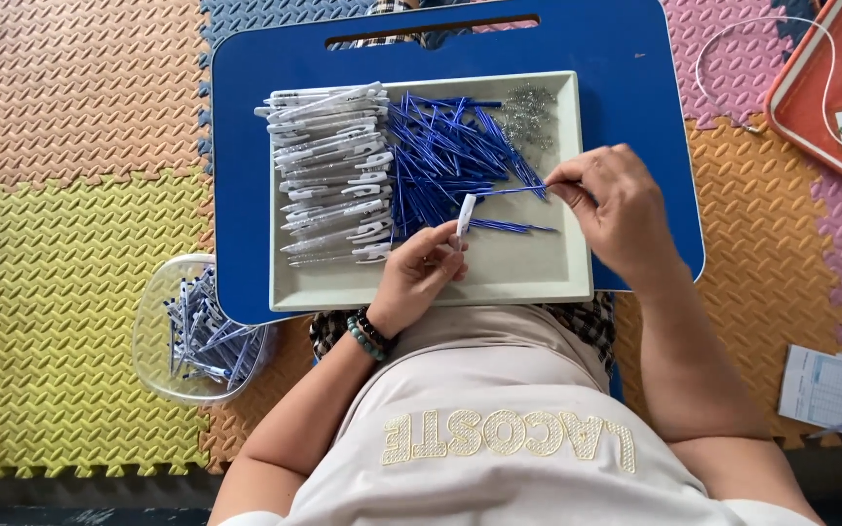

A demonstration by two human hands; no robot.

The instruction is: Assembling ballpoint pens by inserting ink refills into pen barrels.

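A grey tray point(528, 278) rests on a blue lap desk point(246, 117). In it lie a stack of white pen barrels point(328, 166), a heap of blue refills point(440, 156) and a small pile of metal springs point(528, 112). My left hand point(421, 273) holds a white pen barrel point(465, 214) upright over the tray's middle. My right hand point(616, 209) pinches the end of one blue refill point(509, 190), whose other end points toward the barrel.
A clear plastic bowl point(153, 331) with several assembled pens sits at the left on coloured foam mats. An orange tray point(821, 88) with a white cord lies at the top right. Printed paper point(830, 385) lies at the lower right.
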